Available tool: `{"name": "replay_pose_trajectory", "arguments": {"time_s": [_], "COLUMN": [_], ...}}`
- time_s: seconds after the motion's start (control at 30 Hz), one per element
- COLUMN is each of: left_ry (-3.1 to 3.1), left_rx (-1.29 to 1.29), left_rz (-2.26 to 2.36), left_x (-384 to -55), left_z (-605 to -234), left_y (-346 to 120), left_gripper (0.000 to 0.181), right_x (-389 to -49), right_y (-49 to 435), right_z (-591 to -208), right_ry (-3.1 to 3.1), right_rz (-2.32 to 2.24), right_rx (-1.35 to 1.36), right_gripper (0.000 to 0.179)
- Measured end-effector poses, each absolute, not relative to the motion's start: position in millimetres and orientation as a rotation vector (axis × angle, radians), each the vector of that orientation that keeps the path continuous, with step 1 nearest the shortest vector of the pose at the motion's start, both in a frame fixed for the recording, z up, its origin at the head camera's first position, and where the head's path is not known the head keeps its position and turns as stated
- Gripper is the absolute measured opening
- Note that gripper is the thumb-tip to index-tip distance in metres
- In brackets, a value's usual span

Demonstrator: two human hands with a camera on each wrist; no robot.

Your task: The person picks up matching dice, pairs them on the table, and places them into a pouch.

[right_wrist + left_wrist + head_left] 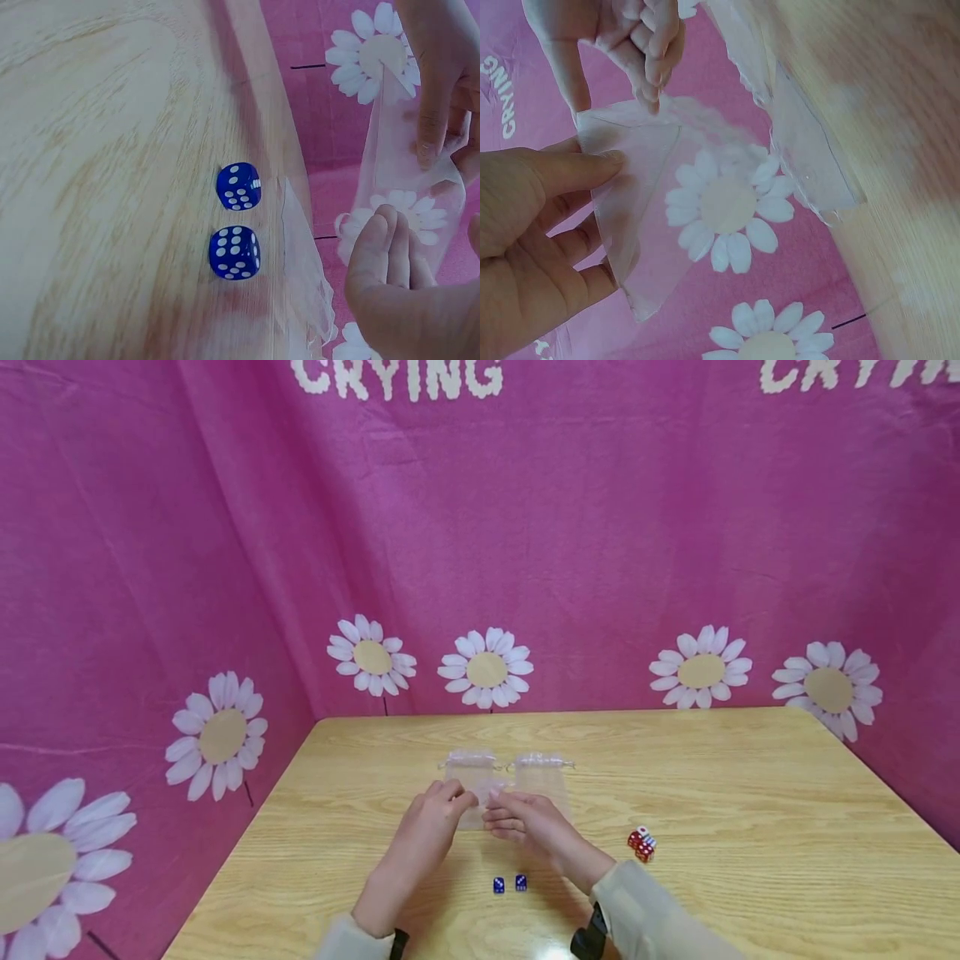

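Note:
My left hand (431,822) pinches a small sheer white drawstring bag (630,195) between thumb and fingers. The bag is see-through, with the backdrop's flower showing through it. My right hand (536,822) is close beside it, fingers extended at the bag's edge; whether they touch it I cannot tell. Two similar sheer bags, a left one (471,760) and a right one (542,762), lie flat on the table just beyond the hands. Nearer to me are two blue dice with white dots, the left die (498,885) and the right die (521,882).
A small cluster of red dice (642,845), with a white face showing, lies right of my right hand. The light wooden table (750,793) meets a pink backdrop (570,527) with daisies at its far edge.

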State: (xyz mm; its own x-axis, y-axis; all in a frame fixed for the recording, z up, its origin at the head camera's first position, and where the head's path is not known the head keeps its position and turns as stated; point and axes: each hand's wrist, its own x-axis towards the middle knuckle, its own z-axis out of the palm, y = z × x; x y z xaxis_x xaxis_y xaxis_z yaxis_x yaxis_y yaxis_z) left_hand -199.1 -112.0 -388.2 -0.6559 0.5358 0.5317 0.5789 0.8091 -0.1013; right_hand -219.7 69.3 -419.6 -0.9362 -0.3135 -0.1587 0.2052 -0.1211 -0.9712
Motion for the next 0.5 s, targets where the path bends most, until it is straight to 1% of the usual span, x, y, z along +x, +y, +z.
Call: {"name": "replay_pose_trajectory", "arguments": {"time_s": [0.23, 0.5], "left_ry": [-2.426, -2.387], "left_rx": [-0.82, -0.821], "left_rz": [-0.069, 0.036], "left_x": [-193, -188], "left_z": [-392, -394], "left_y": [-110, -112], "left_gripper": [0.029, 0.028], "right_x": [-220, -222], "right_y": [66, 60], "right_z": [-417, -417], "right_ry": [1.816, 1.817], "right_rz": [-2.119, -2.119], "right_rx": [-0.081, -0.068], "right_gripper": [0.046, 0.035]}}
